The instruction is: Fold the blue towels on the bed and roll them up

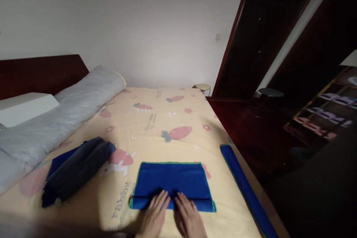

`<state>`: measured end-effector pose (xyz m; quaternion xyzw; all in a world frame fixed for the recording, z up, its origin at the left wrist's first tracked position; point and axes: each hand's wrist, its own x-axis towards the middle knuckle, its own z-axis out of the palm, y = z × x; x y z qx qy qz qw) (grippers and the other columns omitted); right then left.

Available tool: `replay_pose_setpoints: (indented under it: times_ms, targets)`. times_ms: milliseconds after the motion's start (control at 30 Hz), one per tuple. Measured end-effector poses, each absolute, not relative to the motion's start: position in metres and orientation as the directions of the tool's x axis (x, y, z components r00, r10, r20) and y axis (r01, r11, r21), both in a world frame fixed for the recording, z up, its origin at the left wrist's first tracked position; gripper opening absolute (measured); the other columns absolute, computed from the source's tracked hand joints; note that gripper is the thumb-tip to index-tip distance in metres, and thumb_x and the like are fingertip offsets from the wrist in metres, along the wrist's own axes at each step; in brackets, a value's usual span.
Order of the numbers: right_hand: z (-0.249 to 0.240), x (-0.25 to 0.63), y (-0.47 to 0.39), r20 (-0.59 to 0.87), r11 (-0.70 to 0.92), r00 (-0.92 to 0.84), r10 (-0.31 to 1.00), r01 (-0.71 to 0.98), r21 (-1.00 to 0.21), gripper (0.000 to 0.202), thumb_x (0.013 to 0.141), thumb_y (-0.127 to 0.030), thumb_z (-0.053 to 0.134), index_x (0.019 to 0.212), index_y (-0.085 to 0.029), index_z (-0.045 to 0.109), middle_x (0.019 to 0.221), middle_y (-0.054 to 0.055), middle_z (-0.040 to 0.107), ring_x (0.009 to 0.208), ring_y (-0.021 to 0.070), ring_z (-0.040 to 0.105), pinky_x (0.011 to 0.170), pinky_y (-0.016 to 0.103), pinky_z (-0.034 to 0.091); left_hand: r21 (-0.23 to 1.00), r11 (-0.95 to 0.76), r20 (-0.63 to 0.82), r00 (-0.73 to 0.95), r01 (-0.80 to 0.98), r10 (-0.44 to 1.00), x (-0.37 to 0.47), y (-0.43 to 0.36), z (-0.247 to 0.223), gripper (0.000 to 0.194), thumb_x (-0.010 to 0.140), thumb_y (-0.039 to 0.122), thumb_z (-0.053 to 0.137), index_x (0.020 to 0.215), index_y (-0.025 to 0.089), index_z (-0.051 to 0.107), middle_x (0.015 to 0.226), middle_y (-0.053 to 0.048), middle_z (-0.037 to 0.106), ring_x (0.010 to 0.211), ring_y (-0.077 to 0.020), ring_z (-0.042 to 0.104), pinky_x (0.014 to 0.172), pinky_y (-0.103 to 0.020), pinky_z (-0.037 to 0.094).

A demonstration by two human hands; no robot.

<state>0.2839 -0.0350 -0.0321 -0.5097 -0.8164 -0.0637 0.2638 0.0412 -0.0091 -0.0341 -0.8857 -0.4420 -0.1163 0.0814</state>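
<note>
A blue cloth with green edging [173, 178] lies flat on the bed, its near edge folded over into a narrow band. Both hands rest side by side on that band. My left hand [156, 210] is laid on it left of the middle, fingers stretched forward. Just to its right, my right hand [188, 212] lies palm down with extended fingers touching the band. Neither hand is wrapped round anything. A long, narrow blue strip with green edging [245, 189] lies along the bed's right side. Dark folded clothing [79, 169] rests at the left.
The bed [156, 134] has a yellow sheet printed with carrots and rabbits. A grey rolled bedding piece [80, 100] and a white box [28, 108] lie at the left, by a dark headboard [41, 72]. Stools [203, 87] and a shoe rack [320, 115] stand beyond the bed.
</note>
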Motion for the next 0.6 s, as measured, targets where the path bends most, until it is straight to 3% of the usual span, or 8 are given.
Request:
replay_pose_setpoints:
  times_ms: [100,267,400,500,600]
  targets:
    - [-0.037,0.275,-0.035,0.455,0.555,-0.458,0.764,0.825,-0.102,0.062,0.095,-0.040,0.046,0.152,-0.028,0.025,0.143,0.005,0.052,0.127,0.0216,0.054,0.098,0.032,0.046,-0.072,-0.676,0.249,0.670,0.733,0.700,0.042,-0.010,-0.033,0.062,0.094,0.024,0.039,0.154,0.026,0.020,0.156,0.000,0.038,0.138,-0.0174,0.041,0.110,-0.033,0.038]
    - [-0.033,0.357,-0.044,0.363,0.440,-0.389,0.847,0.896,-0.065,0.067,0.096,-0.043,0.046,0.154,-0.029,0.016,0.149,0.003,0.044,0.131,0.0219,0.050,0.103,0.034,0.044,-0.072,-0.545,0.210,0.547,0.835,0.810,-0.041,-0.009,-0.011,0.061,0.098,0.034,0.038,0.153,0.033,0.012,0.155,0.001,0.038,0.137,-0.0182,0.043,0.114,-0.037,0.031]
    - [-0.026,0.341,-0.038,0.378,0.412,-0.357,0.854,0.908,-0.074,0.066,0.095,-0.046,0.046,0.153,-0.023,0.023,0.151,0.008,0.040,0.135,0.0258,0.044,0.106,0.040,0.042,-0.062,-0.556,0.230,0.554,0.829,0.800,-0.015,-0.015,-0.001,0.062,0.098,0.035,0.037,0.154,0.029,0.011,0.156,0.000,0.036,0.140,-0.0192,0.038,0.118,-0.040,0.024]
    - [-0.026,0.286,-0.024,0.359,0.462,-0.393,0.846,0.877,-0.128,0.052,0.098,-0.039,0.041,0.147,-0.023,0.038,0.146,0.006,0.047,0.133,0.0223,0.047,0.104,0.037,0.043,-0.034,-0.619,0.256,0.606,0.785,0.754,0.047,-0.013,-0.008,0.061,0.099,0.029,0.034,0.154,0.023,0.010,0.156,-0.001,0.035,0.141,-0.0159,0.035,0.116,-0.035,0.027]
    - [-0.032,0.279,-0.016,0.310,0.505,-0.436,0.845,0.841,-0.193,0.044,0.099,-0.038,0.039,0.141,-0.028,0.048,0.139,0.003,0.056,0.129,0.0189,0.052,0.102,0.033,0.044,-0.008,-0.629,0.251,0.611,0.777,0.751,0.057,-0.004,-0.018,0.058,0.099,0.029,0.032,0.154,0.025,0.012,0.155,-0.001,0.038,0.139,-0.0153,0.040,0.111,-0.034,0.034]
